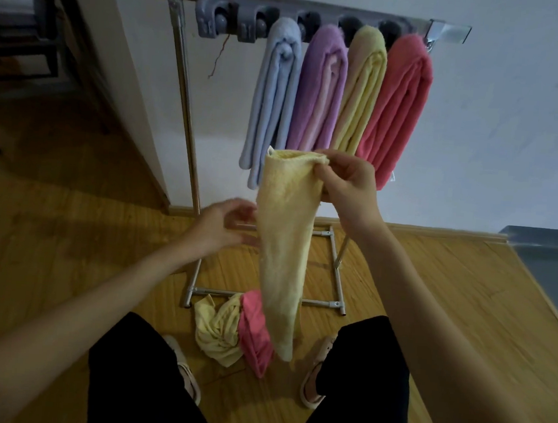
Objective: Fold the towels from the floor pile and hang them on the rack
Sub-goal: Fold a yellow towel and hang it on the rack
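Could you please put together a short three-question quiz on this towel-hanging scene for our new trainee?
1. How many towels hang on the rack already?
2. True or false: the left hand is gripping the held yellow towel.
3. Which colours lie in the floor pile? A) blue and purple B) yellow and pink C) pink only

Key:
1. Four: the blue towel, purple towel, yellow hung towel and pink towel.
2. False: only the right hand pinches its top edge; the left hand is open beside it.
3. B
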Tool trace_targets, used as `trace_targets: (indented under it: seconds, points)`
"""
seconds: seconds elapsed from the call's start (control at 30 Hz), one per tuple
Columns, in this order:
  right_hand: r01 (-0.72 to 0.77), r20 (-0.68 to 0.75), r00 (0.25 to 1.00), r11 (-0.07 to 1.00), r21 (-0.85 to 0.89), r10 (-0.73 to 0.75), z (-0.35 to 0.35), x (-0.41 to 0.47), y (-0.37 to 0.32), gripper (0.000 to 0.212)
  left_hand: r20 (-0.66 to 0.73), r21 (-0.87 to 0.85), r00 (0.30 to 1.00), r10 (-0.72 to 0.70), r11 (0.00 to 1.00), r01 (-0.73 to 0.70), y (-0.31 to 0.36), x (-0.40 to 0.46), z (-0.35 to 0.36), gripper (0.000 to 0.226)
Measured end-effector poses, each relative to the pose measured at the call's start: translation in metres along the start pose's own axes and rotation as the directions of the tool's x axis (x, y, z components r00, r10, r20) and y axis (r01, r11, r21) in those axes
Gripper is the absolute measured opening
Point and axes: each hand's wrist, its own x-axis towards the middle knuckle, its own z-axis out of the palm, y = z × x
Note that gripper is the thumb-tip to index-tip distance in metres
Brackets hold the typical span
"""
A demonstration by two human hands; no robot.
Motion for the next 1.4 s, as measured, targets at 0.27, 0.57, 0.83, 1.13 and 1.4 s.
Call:
trace_targets:
  seconds: [0.27,0.57,0.83,1.13,1.4]
  points:
    - [-0.086,-0.029,0.995,0.984,0.158,0.091,0.008,0.002,-0.009,0.017,0.223,0.003,0.949,-0.222,0.974,0.227,-0.063,0.007,0.046,0.029]
    - [-0.188,-0.399,0.865,0.933,0.306,0.304,-0.006,0.010,0.006,0.021,0.245,-0.193,0.859,-0.449,0.846,0.497,-0.089,-0.016,0.086,0.039]
    - [-0.522,-0.509,0.550,0.749,0.409,0.662,-0.027,-0.028,0.103,0.025,0.153,-0.233,0.918,-0.366,0.889,0.393,-0.063,-0.007,0.045,0.027]
    - [-0.512,0.035,0.623,0.442,-0.737,0.781,-0.028,-0.079,0.153,0.055,0.438,-0.014,0.898,-0.029,0.999,0.039,0.046,0.011,-0.003,0.016]
    - [-0.533,0.456,0.806,0.798,0.282,0.378,-0.004,-0.064,0.090,0.042,0.618,0.104,0.786,-0.028,0.993,-0.047,0.071,0.016,-0.011,0.018]
